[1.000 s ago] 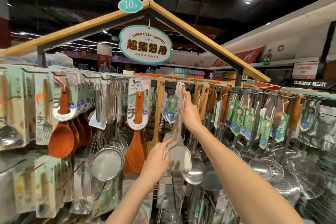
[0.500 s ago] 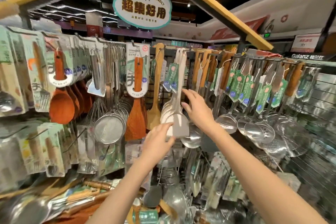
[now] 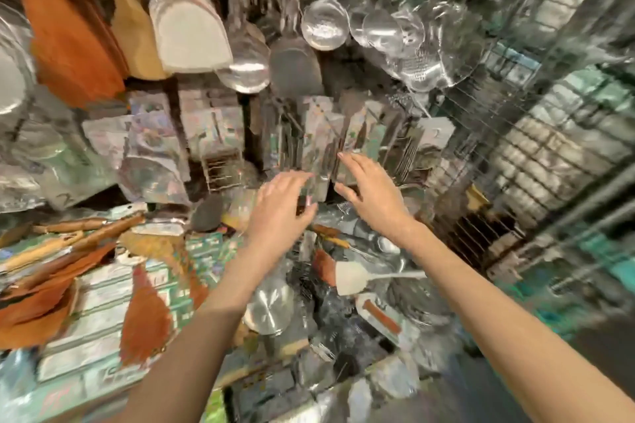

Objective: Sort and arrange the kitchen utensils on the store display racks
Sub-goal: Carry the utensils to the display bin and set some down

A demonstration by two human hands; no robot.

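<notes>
2 hands, left (image 3: pixel 280 204) and right (image 3: pixel 369 191), fingers relaxed and released, near upright hanging packaged utensils (image 3: pixel 321 141).

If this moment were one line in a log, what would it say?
view: blurred | left hand: open, at hanging packaged utensils | right hand: open, reaching same packs | white flat spatula: lying in bin below

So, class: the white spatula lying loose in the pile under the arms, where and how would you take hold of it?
Grip the white spatula by its thin handle, which points right and lies free on top of the pile. Come from above on the right, likely with the right hand; the flat blade lies against clutter and offers little to pinch.
</notes>
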